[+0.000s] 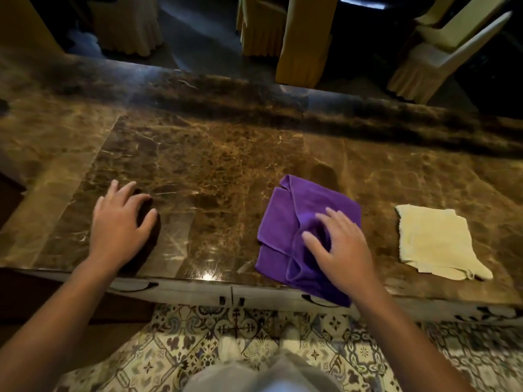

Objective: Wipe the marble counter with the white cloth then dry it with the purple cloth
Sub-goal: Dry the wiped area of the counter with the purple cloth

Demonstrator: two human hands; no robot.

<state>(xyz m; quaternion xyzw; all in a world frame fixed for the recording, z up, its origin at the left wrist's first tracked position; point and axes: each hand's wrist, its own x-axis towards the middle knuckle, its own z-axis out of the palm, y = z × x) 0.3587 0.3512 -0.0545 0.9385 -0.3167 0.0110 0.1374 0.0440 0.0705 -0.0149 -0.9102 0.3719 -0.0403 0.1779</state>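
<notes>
The brown marble counter [215, 154] runs across the view. A folded purple cloth [285, 222] lies near its front edge, one corner hanging over. My right hand [339, 250] rests on top of the purple cloth, fingers spread and pressing into the bunched fabric. The white cloth [435, 241] lies flat on the counter to the right, apart from my hand. My left hand [119, 224] sits palm down on the bare marble at the left, fingers apart, holding nothing.
Cabinet doors with dark handles [135, 287] run under the counter's front edge. Patterned tile floor [226, 349] lies below. Beyond the counter's far edge stand chairs in cream covers [441, 49] and a draped table [302, 43].
</notes>
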